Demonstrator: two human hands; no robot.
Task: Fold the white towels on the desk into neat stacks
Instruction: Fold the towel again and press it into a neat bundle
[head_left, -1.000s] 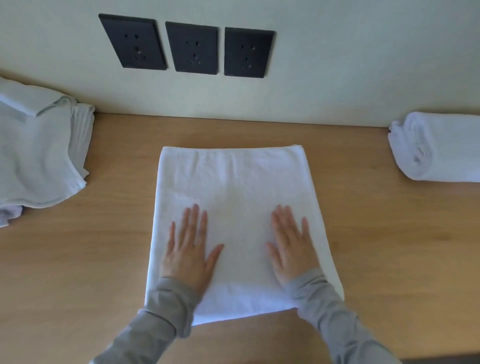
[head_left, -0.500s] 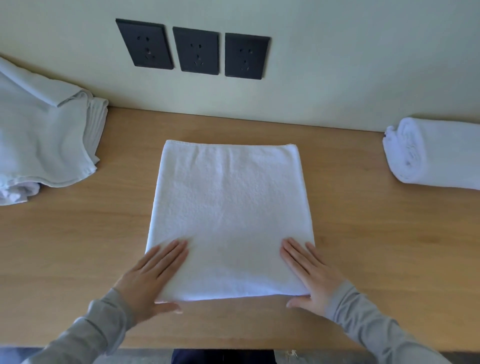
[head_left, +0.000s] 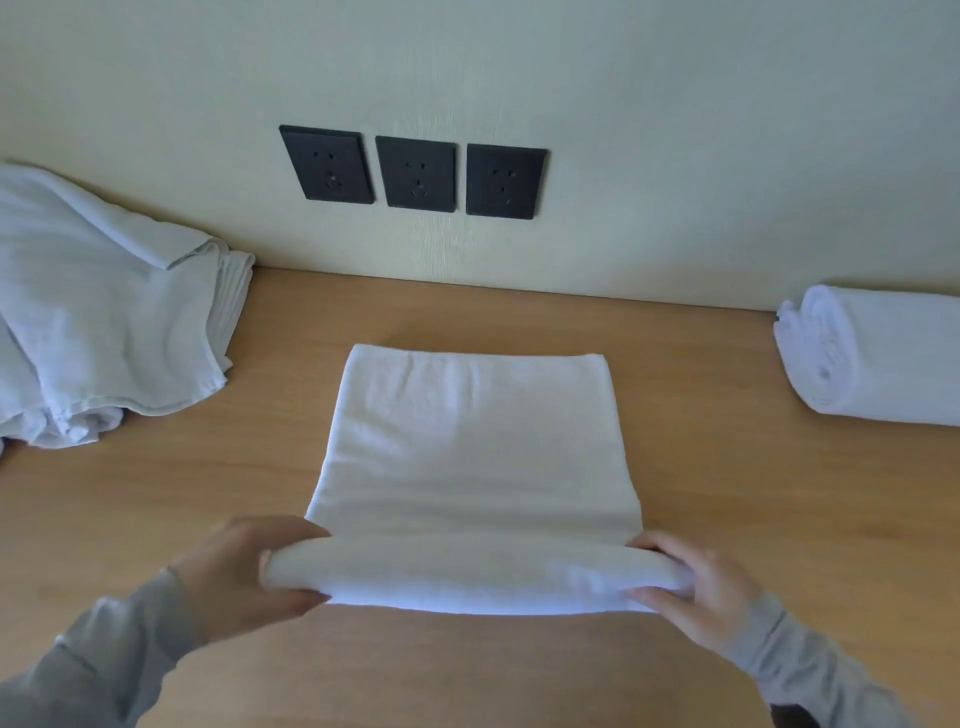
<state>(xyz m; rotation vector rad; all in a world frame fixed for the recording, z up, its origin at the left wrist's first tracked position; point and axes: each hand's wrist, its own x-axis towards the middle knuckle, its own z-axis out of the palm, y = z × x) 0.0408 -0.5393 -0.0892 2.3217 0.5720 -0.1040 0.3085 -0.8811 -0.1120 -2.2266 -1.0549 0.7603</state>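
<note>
A folded white towel (head_left: 475, 447) lies flat in the middle of the wooden desk (head_left: 727, 509). Its near edge is lifted and curled over into a thick roll. My left hand (head_left: 244, 571) grips the left end of that roll, thumb under and fingers over. My right hand (head_left: 691, 582) grips the right end the same way. A rolled white towel (head_left: 872, 358) lies at the far right against the wall. A loose pile of white towels (head_left: 98, 332) sits at the far left.
Three black wall sockets (head_left: 415, 174) sit on the pale wall behind the desk. Bare wood shows on both sides of the middle towel and along the desk's front edge.
Both hands went from pressing flat on the towel to its near corners, then took hold of the near edge and raised it into a roll. The camera view tilted up.
</note>
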